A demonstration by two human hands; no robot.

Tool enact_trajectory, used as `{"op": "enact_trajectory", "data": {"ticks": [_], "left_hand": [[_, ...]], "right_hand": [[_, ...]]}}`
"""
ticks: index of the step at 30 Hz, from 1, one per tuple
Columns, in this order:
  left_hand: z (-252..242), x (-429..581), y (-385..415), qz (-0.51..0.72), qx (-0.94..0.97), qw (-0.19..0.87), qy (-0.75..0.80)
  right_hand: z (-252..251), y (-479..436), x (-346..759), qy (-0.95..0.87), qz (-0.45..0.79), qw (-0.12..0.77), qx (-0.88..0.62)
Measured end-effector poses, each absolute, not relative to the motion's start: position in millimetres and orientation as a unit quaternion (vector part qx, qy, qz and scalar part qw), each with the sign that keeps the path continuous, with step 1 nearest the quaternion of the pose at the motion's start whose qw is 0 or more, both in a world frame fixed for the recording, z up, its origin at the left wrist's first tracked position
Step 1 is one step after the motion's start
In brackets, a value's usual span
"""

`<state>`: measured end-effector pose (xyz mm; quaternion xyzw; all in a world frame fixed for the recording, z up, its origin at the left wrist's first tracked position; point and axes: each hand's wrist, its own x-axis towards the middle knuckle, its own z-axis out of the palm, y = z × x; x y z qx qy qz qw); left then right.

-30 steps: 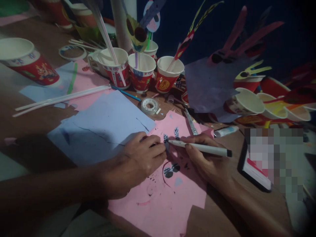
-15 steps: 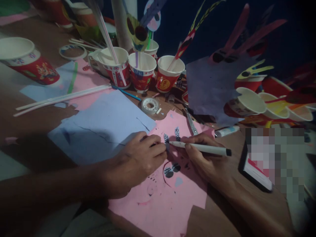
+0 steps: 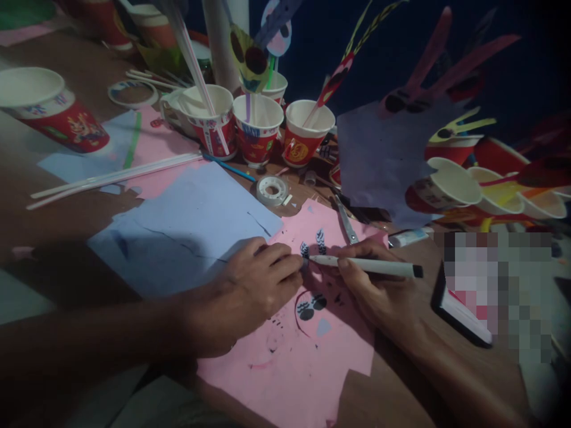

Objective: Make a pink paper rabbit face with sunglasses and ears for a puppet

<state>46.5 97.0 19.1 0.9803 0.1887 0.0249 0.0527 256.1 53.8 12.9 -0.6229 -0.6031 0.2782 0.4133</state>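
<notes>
My right hand (image 3: 370, 285) grips a white marker pen (image 3: 379, 267) with a black end, its tip pointing left. The tip is at a small blue paper strip (image 3: 304, 250) marked with black wavy lines. Curled fingers of my left hand (image 3: 259, 276) pinch or press the lower end of that strip, though the fingertips are partly hidden. A similar patterned strip (image 3: 320, 242) lies just to the right on the pink paper (image 3: 285, 392). Below the hands is a round pink paper face (image 3: 307, 326) with dark eyes and a blue heart-like piece.
Blue paper (image 3: 196, 208) spreads at left, with straws (image 3: 116, 175) beyond it. Scissors (image 3: 345, 220), a tape roll (image 3: 272, 190) and several red paper cups (image 3: 257, 139) stand or lie behind. A phone-like object (image 3: 464, 318) is at right.
The marker pen and my right hand have shifted slightly right. The strip under my left fingers has moved slightly to the right. My left hand stays nearly in place.
</notes>
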Motion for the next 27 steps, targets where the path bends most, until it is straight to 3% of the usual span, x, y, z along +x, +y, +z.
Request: {"op": "enact_trajectory", "data": {"ticks": [27], "left_hand": [[26,47,97,0.013,0.982,0.081,0.171]], "right_hand": [[16,54,258,-0.621,0.221,0.445,-0.606]]}}
